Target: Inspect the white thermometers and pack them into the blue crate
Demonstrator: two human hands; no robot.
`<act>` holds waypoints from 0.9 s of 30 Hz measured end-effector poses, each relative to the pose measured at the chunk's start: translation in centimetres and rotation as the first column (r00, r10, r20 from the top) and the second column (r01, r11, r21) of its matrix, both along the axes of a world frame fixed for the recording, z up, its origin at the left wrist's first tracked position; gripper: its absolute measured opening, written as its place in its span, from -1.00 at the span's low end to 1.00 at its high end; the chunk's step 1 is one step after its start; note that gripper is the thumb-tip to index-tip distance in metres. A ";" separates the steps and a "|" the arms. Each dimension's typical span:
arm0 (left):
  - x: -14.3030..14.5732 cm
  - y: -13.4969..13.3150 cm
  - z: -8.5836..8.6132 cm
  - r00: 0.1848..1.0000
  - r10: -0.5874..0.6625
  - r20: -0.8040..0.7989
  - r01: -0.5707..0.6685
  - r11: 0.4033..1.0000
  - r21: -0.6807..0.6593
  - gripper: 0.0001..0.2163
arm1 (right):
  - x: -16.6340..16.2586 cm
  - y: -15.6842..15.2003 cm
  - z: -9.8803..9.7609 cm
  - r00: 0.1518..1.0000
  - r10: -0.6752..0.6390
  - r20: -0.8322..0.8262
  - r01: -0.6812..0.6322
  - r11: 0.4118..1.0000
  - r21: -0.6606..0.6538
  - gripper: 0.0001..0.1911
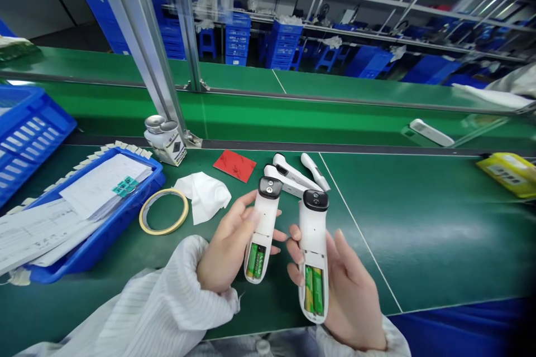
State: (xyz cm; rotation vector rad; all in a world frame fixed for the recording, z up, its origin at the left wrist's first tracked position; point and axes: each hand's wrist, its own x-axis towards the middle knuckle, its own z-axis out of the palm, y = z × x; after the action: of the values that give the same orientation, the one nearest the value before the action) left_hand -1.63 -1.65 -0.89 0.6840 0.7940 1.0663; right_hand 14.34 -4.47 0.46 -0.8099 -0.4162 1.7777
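My left hand (228,245) grips a white handheld remote-like device (264,223) with a black top end. Its back cover is off, and two green AA-size batteries (255,261) lie in the open compartment. My right hand (352,295) holds a matching white device (313,245) upright, also showing two green batteries (313,290). The two devices are close together but apart. Just beyond them, three similar white devices (293,175) lie overlapping on the green mat (368,234).
To the left, a blue tray (104,234) holds papers, beside a yellow tape roll (163,212) and white tissue (204,196). A red pad (234,165), a dispenser bottle (165,139), a blue crate (29,139) and a yellow package (511,174) stand around the mat.
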 end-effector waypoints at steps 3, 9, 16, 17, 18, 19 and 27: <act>0.2 0.0 0.2 0.999 -0.023 0.026 0.024 0.999 -0.044 -0.57 | -0.1 0.1 0.0 1.000 0.008 0.006 -0.008 1.000 0.001 -0.53; 0.2 0.0 0.4 0.999 -0.014 0.050 0.018 0.997 -0.081 -0.48 | 0.0 0.1 -0.5 0.999 0.026 -0.022 -0.026 0.999 0.032 -0.53; 0.2 -0.6 0.7 0.996 -0.044 -0.081 0.049 0.997 0.059 -0.53 | 0.2 -0.1 -0.8 0.993 0.108 -0.050 -0.103 0.991 0.088 -0.51; 0.2 -0.7 0.7 0.995 -0.046 -0.089 0.052 0.996 0.067 -0.53 | 0.2 -0.1 -0.8 0.993 0.111 -0.045 -0.107 0.990 0.089 -0.52; 0.3 -0.7 0.7 0.994 -0.048 -0.096 0.054 0.996 0.066 -0.54 | 0.2 -0.1 -0.7 0.993 0.112 -0.040 -0.108 0.990 0.086 -0.54; 0.3 -0.7 0.6 0.993 -0.053 -0.101 0.059 0.996 0.060 -0.55 | 0.1 -0.2 -0.7 0.994 0.106 -0.035 -0.103 0.992 0.078 -0.56; 0.3 -0.3 0.4 0.998 -0.026 0.051 0.030 0.996 -0.089 -0.54 | 0.0 0.0 -0.5 0.999 0.032 -0.041 -0.031 0.999 0.019 -0.58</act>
State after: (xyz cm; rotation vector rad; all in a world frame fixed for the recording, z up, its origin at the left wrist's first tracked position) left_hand -1.29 -1.99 -0.51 0.5889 0.7828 1.0124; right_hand 14.38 -4.50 -0.08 -0.7565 -0.4198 1.8137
